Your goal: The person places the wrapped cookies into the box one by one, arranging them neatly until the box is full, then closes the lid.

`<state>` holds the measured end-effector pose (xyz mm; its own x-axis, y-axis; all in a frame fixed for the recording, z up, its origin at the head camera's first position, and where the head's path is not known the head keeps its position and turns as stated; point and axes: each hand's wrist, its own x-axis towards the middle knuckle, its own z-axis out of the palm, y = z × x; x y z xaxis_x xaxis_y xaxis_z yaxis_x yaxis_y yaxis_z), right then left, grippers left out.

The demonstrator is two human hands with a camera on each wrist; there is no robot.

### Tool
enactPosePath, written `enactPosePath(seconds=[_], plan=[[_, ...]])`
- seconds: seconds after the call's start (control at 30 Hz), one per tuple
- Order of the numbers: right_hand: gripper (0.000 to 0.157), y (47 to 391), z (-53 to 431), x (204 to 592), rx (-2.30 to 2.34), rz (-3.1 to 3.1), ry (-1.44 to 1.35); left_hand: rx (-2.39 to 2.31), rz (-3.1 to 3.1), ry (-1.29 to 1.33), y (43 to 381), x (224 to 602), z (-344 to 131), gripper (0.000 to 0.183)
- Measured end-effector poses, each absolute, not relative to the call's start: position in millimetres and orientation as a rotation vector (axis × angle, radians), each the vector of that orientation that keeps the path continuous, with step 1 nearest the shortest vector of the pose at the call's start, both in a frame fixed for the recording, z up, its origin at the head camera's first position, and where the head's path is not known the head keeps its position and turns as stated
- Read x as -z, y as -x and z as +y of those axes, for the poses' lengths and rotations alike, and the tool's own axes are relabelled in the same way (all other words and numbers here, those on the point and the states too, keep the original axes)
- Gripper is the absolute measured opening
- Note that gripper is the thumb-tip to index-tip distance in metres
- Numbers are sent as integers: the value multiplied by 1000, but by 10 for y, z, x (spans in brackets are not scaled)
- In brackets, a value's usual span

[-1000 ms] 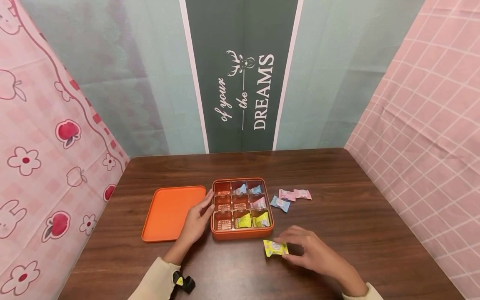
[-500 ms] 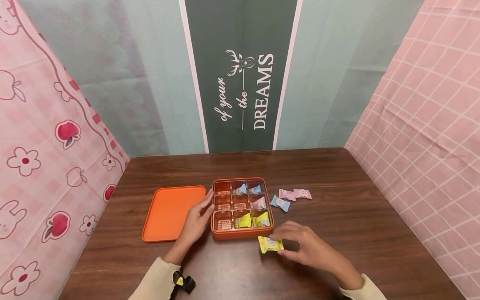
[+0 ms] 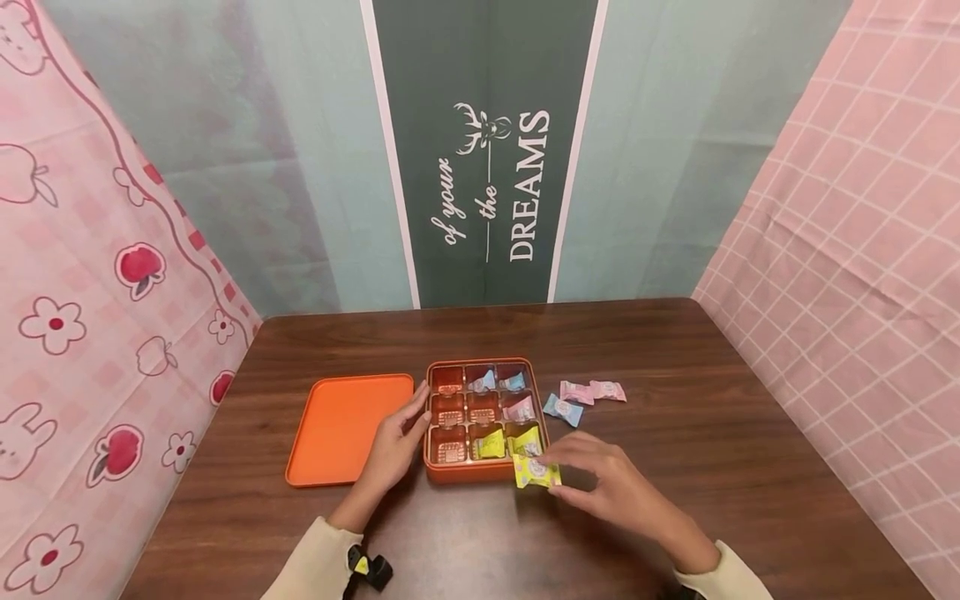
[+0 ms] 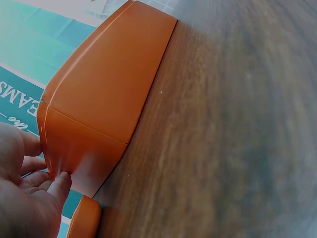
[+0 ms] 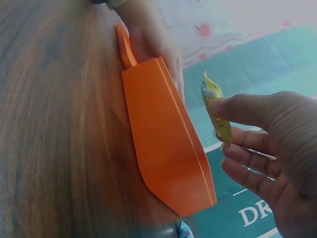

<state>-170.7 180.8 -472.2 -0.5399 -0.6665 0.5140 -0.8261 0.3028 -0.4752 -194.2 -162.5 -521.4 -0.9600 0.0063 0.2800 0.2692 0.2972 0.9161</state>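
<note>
My right hand [image 3: 611, 485] pinches a yellow wrapped candy [image 3: 536, 472] between thumb and fingers, just above the near right corner of an orange divided box [image 3: 468, 473]. In the right wrist view that candy [image 5: 217, 110] appears edge-on, apart from the box wall [image 5: 156, 124]. My left hand [image 3: 390, 450] rests against the box's left side with fairly straight fingers; the left wrist view shows its thumb [image 4: 60, 187] touching the orange wall. Inside, two blue candies lie in the back row, a pink candy [image 3: 519, 408] at middle right, and two yellow ones in front.
Left of the box lies a flat orange lid [image 3: 345, 429]. Right of it, a blue candy [image 3: 563, 410] and two pink candies [image 3: 592, 392] lie on the brown wooden table [image 3: 712, 467]. Patterned cloths hang around the table's back and sides.
My right hand has carried the yellow candy left and away from me, from in front of the box to its near right corner. The left hand stays against the box.
</note>
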Motion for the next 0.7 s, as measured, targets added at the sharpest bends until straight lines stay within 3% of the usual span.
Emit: enactPosePath(seconds=[0.47, 0.7], plan=[[47, 1785, 1594, 4659, -1006, -2447, -1287, 1701, -2332, 271, 1952, 5223, -1638, 45], [42, 1834, 1496, 4641, -1021, -2432, -1300, 1701, -2344, 276, 1850, 4982, -1570, 44]])
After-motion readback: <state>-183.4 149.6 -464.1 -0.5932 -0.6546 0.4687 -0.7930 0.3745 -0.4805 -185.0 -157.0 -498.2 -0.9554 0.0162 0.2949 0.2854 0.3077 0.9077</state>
